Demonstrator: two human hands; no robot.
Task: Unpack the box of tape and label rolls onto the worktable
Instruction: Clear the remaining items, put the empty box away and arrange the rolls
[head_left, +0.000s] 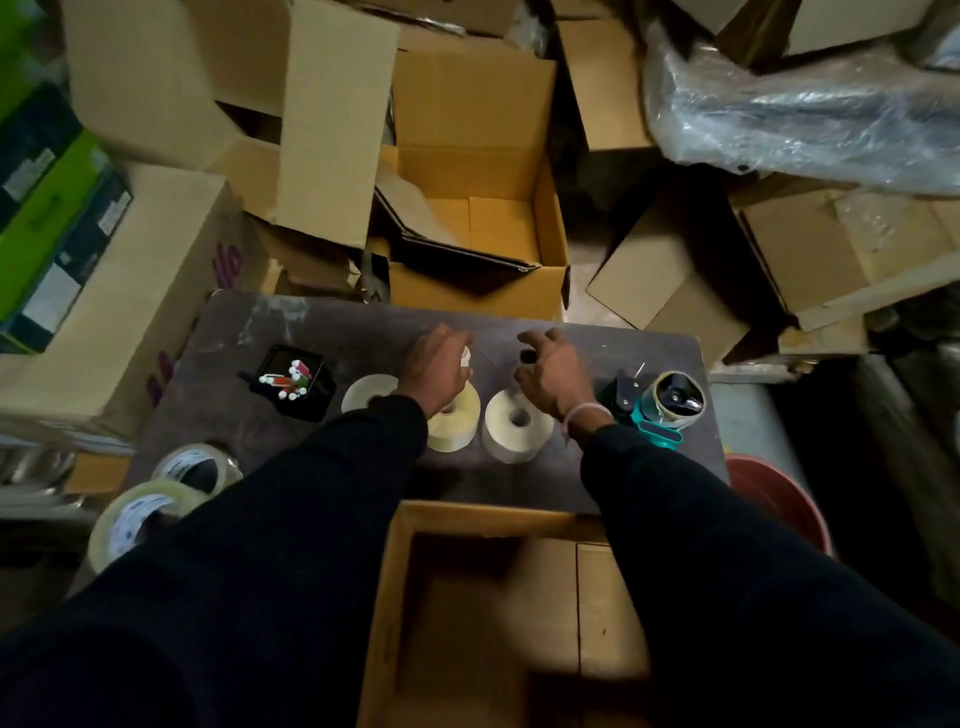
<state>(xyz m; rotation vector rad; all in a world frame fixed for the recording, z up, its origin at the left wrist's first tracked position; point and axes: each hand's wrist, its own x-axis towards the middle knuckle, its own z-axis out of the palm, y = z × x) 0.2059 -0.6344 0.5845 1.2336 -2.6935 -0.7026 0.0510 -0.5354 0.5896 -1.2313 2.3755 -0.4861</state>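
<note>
The open cardboard box (498, 525) sits at the worktable's (363, 327) near edge, between both sleeves. Three pale label rolls (519, 423) lie flat below the hands. The left hand (439, 366) clasps a small white object; the right hand (553, 376) hovers with fingers spread, holding nothing.

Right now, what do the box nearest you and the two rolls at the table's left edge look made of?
Box: plain brown cardboard, matte, with folded flaps. Two rolls: probably clear plastic packing tape, since they are glossy and see-through over printed cores.
</note>
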